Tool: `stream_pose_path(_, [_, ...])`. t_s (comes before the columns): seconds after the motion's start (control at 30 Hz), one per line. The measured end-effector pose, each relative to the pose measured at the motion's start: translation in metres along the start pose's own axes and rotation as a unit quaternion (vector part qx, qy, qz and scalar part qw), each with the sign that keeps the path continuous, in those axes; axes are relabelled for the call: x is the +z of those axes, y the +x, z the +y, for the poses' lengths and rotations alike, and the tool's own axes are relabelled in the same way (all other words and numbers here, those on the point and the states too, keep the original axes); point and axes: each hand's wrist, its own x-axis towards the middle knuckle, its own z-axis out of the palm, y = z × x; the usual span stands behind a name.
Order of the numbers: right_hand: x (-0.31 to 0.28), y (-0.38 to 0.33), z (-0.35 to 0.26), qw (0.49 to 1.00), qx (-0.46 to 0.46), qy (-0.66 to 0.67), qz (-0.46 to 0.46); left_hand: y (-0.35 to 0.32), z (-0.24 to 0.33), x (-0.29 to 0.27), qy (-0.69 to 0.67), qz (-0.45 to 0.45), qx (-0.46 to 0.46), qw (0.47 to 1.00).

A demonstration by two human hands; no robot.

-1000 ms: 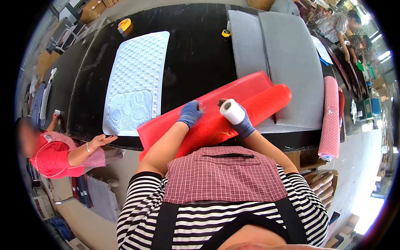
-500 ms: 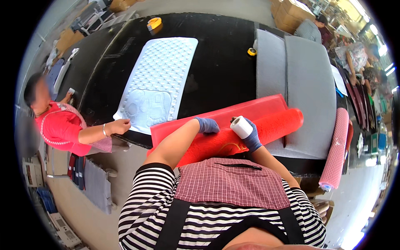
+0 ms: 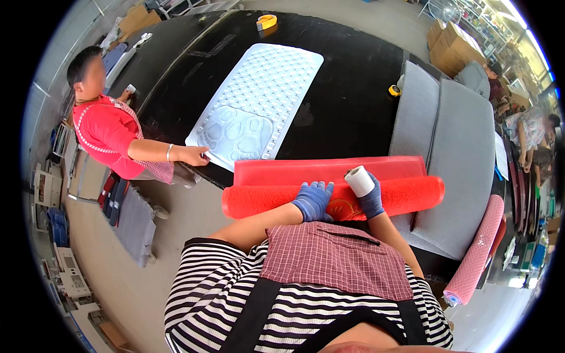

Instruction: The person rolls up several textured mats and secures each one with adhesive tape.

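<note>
A red mat (image 3: 406, 197) lies partly rolled up in front of me, its far flap (image 3: 329, 168) flat on the table. My left hand (image 3: 313, 202), in a blue glove, rests on the roll with its fingers spread. My right hand (image 3: 372, 202), gloved too, is closed around a white roll of tape (image 3: 359, 181) held just over the red mat. Part of a yellowish pattern shows on the roll between my hands.
A light blue bath mat (image 3: 259, 100) lies on the black table (image 3: 341, 76); a co-worker's hand (image 3: 194, 156) touches its near left corner. Grey mats (image 3: 459, 153) and a pink rolled mat (image 3: 479, 250) are at right. A yellow tape measure (image 3: 394, 90) and a yellow-orange tape roll (image 3: 266, 22) lie farther off.
The red roll now lies straighter across the table. My left hand has shifted from its left part toward the middle, fingers now spread. My right hand still holds the tape.
</note>
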Motion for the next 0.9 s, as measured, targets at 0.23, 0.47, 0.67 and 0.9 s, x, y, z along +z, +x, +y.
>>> stream_pose_path(0.23, [-0.003,0.0,-0.002,0.984,-0.058,-0.167,-0.01,0.003,-0.004,0.007,0.014,0.025,-0.007,1.0])
stream_pose_path(0.47, [-0.002,-0.005,-0.004,0.982,-0.058,-0.181,0.011,-0.003,-0.001,0.001,0.017,0.032,0.01,0.999])
stream_pose_path(0.67, [-0.002,-0.002,-0.011,0.977,-0.076,-0.199,-0.014,0.013,-0.02,-0.01,-0.029,0.025,0.033,0.999])
stream_pose_path(0.9, [0.022,-0.022,-0.038,0.989,-0.074,-0.115,-0.064,0.09,-0.106,-0.006,-0.241,-0.085,0.039,0.966])
